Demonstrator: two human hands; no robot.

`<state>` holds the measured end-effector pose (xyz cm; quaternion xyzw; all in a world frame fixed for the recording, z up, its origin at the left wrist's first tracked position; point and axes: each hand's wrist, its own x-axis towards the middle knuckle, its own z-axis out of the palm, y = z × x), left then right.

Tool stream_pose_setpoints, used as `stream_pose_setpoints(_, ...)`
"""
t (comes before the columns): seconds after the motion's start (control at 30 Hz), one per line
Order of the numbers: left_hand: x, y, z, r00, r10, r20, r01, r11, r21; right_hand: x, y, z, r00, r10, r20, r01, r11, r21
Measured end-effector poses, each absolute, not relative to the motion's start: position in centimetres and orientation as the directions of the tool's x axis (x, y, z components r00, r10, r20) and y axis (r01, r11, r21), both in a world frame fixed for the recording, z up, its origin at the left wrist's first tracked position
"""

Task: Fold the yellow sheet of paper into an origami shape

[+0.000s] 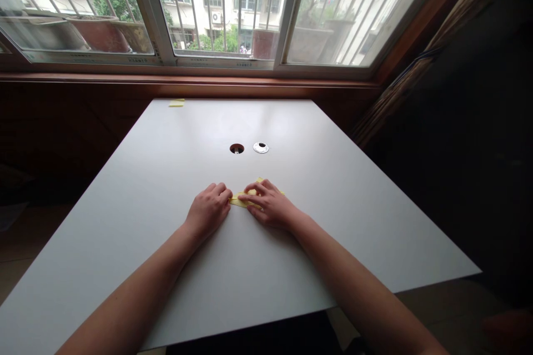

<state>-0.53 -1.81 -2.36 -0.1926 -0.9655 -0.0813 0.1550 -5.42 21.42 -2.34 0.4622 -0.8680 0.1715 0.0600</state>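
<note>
A piece of yellow paper (240, 203), folded at least in part, lies on the white table between my hands. My left hand (211, 203) pinches its left end, with the fingers curled and the thumb underneath. Across the paper's middle and right side rests my right hand (268, 203), its fingers spread and pressing down on the paper. Much of the sheet is hidden under the right hand; a corner shows behind its knuckles.
The white table (166, 172) reaches to the window ledge. Beyond my hands are a round hole (237, 148) in the tabletop and a round silver-white cover (261, 147). A yellow paper piece (177, 102) lies at the far left edge. Barred windows stand behind.
</note>
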Motion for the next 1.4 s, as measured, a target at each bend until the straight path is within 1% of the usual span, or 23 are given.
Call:
stream_pose_setpoints(0.13,-0.4,-2.3,-2.3,-0.877,0.347,0.332,0.407,0.904,0.131,-5.4,21.5,-2.4,-0.564,-0.781,0.267,-0.824,0.513,-0.239)
stream_pose_setpoints(0.33,-0.5,-3.2,-2.4,-0.851,0.409,0.329,0.485,0.852,0.195,-5.5,21.8,-2.5,-0.577,-0.775,0.259,-0.816,0.53,-0.232)
stream_pose_setpoints(0.53,-0.8,-4.1,-2.6,-0.816,0.499,0.294,0.558,0.813,0.169,-5.5,22.5,-2.3,-0.589,-0.763,0.267,-0.808,0.547,-0.221)
stream_pose_setpoints(0.63,-0.9,-4.7,-2.6,-0.834,0.48,0.272,0.532,0.831,0.162,-5.5,22.8,-2.3,-0.605,-0.749,0.27,-0.797,0.566,-0.212)
stream_pose_setpoints(0.73,-0.9,-5.2,-2.6,-0.837,0.474,0.274,0.529,0.828,0.183,-5.7,23.0,-2.5,-0.616,-0.739,0.274,-0.788,0.582,-0.203)
stream_pose_setpoints(1.03,-0.4,-4.6,-2.8,-0.812,0.549,0.2,0.581,0.793,0.184,-5.7,22.7,-2.9,-0.638,-0.732,0.238,-0.77,0.604,-0.206)
stream_pose_setpoints(1.13,-0.2,-4.5,-3.0,-0.832,0.523,0.184,0.552,0.811,0.193,-5.7,22.7,-3.0,-0.643,-0.723,0.254,-0.766,0.601,-0.229)
stream_pose_setpoints(1.23,-0.1,-4.8,-3.1,-0.861,0.489,0.138,0.507,0.842,0.185,-5.9,22.8,-3.1,-0.651,-0.709,0.271,-0.759,0.597,-0.26)
stream_pose_setpoints(1.4,-0.1,-5.9,-3.0,-0.875,0.476,0.089,0.484,0.854,0.19,-6.0,22.9,-3.2,-0.648,-0.701,0.299,-0.762,0.587,-0.275)
